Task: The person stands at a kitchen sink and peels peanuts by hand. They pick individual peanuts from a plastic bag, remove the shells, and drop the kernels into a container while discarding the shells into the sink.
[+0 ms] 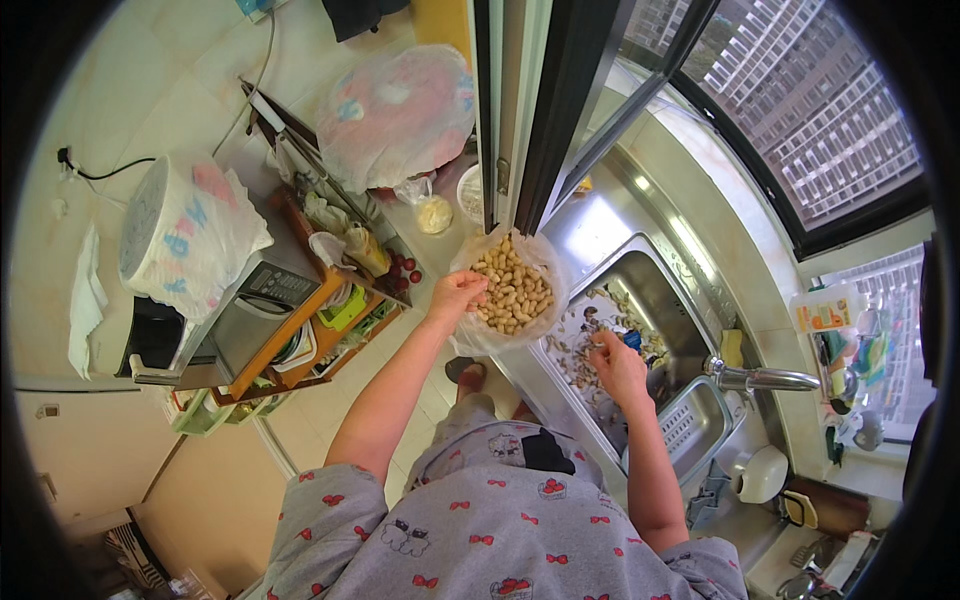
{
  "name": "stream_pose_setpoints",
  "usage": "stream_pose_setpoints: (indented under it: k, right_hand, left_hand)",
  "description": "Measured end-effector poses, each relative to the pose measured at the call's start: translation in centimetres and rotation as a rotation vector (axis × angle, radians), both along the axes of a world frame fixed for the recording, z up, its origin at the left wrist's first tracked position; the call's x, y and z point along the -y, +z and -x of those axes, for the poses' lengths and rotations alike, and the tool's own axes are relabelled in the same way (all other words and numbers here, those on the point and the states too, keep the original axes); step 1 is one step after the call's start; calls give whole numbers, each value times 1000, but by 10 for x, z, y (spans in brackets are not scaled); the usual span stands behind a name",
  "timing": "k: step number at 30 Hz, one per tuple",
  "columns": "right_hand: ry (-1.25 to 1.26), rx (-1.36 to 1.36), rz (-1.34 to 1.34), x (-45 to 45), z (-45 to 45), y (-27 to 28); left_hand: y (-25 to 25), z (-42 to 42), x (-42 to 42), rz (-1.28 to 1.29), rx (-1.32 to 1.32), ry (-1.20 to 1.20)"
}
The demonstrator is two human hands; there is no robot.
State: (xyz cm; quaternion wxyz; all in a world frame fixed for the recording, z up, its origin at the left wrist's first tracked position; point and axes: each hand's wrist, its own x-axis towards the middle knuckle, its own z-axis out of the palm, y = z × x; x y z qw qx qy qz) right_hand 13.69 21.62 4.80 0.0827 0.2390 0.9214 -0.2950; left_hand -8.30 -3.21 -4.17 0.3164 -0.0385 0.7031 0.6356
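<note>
In front of me a thin plastic bag stands wide at the mouth, full of unshelled peanuts. My left hand is at the bag's left rim, thumb and fingertips pinched together beside the peanuts. Whether they grip a peanut or the plastic is too small to tell. Over the stainless steel sink hangs my right hand, its fingers curled, any held thing hidden. Below it, peanut shells and scraps lie scattered over the basin, with a small blue wrapper just beyond the fingers.
A chrome faucet reaches over the sink's right side, near a grey drain basket and a yellow sponge. The window frame comes down close behind the bag. Left stands a shelf rack with a microwave; a knotted bag sits on the counter.
</note>
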Motion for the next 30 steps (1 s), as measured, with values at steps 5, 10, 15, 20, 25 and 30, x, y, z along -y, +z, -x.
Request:
stream_pose_setpoints:
  k: [5, 10, 15, 20, 25, 30]
  right_hand:
    - [12, 11, 17, -2, -3, -4]
    - [-49, 104, -89, -15, 0, -12]
    - [-121, -202, -120, -12, 25, 0]
    - [124, -319, 26, 50, 66, -20]
    - [383, -353, -193, 105, 112, -102]
    - [396, -357, -465, 127, 134, -126]
  left_hand:
    - [24, 1, -3, -337, 309, 138]
    - [28, -65, -57, -477, 295, -139]
    - [33, -135, -74, 74, -382, -603]
    - [12, -107, -18, 722, -1118, -569]
    - [-4, -92, 33, 867, -1204, -656]
    - [0, -93, 42, 853, -1233, -673]
